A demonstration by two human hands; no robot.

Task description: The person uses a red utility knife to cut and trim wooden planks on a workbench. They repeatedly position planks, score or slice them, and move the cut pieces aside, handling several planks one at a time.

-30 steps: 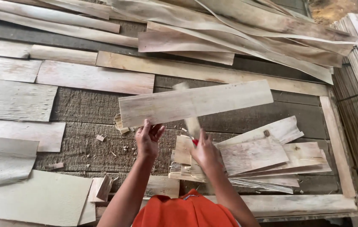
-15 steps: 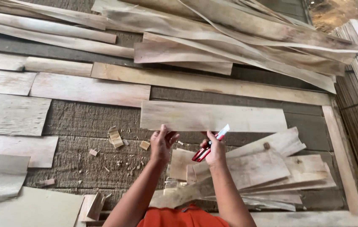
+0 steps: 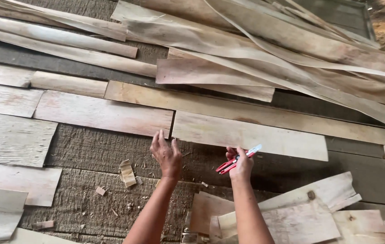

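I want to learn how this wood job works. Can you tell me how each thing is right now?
left hand: open, fingers spread, at the edge of the strip
right hand: closed around the knife
red utility knife: held, blade end pointing up and right
pale veneer strip: lying flat
small offcut: lying loose
veneer pile: curled, overlapping

Two bare forearms come up from the bottom edge. No sleeves, no gloves, no watch or rings are seen. The left hand (image 3: 166,155) and right hand (image 3: 241,166) have short nails.
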